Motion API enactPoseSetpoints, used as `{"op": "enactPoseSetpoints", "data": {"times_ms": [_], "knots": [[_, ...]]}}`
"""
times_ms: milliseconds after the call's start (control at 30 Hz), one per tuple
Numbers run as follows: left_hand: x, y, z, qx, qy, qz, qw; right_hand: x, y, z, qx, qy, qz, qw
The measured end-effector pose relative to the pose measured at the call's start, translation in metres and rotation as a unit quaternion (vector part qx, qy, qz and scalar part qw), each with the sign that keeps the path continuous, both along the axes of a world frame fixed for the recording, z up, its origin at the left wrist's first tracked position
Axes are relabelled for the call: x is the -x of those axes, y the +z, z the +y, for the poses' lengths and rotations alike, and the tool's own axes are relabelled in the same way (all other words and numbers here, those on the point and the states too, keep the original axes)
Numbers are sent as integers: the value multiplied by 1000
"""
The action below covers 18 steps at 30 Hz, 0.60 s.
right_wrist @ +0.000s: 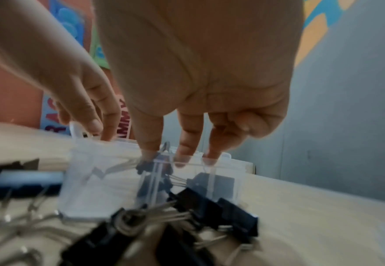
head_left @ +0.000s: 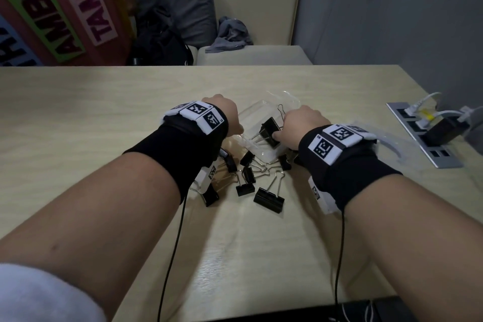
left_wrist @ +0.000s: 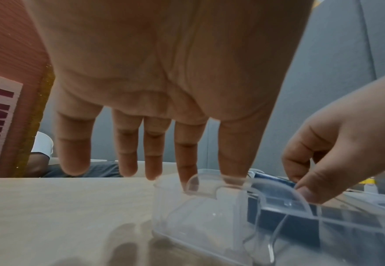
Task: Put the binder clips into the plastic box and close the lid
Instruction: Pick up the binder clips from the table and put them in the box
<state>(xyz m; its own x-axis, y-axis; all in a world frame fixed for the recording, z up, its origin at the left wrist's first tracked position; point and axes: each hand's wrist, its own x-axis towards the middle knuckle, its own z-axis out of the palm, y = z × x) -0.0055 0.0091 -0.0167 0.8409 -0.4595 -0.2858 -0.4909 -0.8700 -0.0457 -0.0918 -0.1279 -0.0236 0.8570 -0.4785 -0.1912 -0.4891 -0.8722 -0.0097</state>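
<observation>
Black loose clips (head_left: 268,200) crowd box (head_left: 251,112); left hand (head_left: 222,112) relaxed, right hand (head_left: 300,123) pinching clip (head_left: 270,129).

The plastic box (head_left: 257,123) under my hands is clear, glossy plastic, smooth at the rim. The binder clips (head_left: 269,200) are matt black metal with shiny bare wire handles. The surface (head_left: 91,112) looks like pale wood-grain laminate, smooth with a soft sheen. My wristbands (head_left: 183,149) are black cloth.
</observation>
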Motion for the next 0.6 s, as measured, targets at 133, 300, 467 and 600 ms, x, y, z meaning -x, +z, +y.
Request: {"op": "enactPoseSetpoints", "data": {"times_ms": [133, 300, 467, 600], "knots": [[-1, 1, 2, -3, -4, 5, 1000, 4, 2, 0, -15, 43, -14, 999], [-2, 3, 4, -6, -15, 3, 1000, 4, 11, -1, -63, 67, -96, 991], [-1, 2, 4, -4, -16, 2, 1000, -2, 31, 1, -110, 173, -192, 960], [0, 0, 7, 2, -17, 0, 1000, -1, 24, 12, -84, 255, -37, 962]]}}
